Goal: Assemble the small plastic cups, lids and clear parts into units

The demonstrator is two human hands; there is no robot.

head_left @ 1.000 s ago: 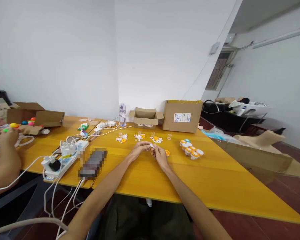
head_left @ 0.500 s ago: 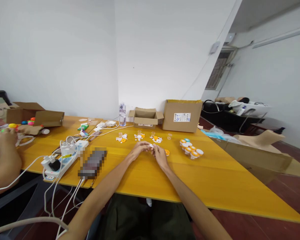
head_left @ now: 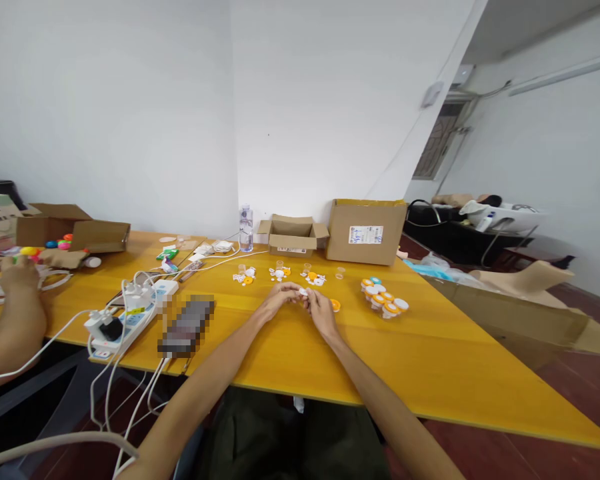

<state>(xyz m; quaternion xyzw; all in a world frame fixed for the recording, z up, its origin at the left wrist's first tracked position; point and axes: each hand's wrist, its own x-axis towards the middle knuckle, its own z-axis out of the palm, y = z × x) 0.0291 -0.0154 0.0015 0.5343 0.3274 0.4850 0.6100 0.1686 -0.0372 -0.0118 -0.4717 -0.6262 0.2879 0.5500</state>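
Observation:
My left hand and my right hand meet over the table, fingers closed around one small white plastic part. Its exact shape is too small to make out and the fingers partly cover it. Just right of my right hand lies an orange ring-shaped lid. Beyond my hands are small piles of white and orange parts, with small clear cups by them. Another clear cup stands by itself farther right. A cluster of clear cups with orange, white and teal lids sits to the right.
An open cardboard box, a closed carton and a water bottle line the wall. Left are a phone, a power strip with trailing cables, and another person's arm near colourful balls.
My hands keep almost the same pose around the white part. The whole view has shifted very slightly. At the left, the other person's hand has moved a little.

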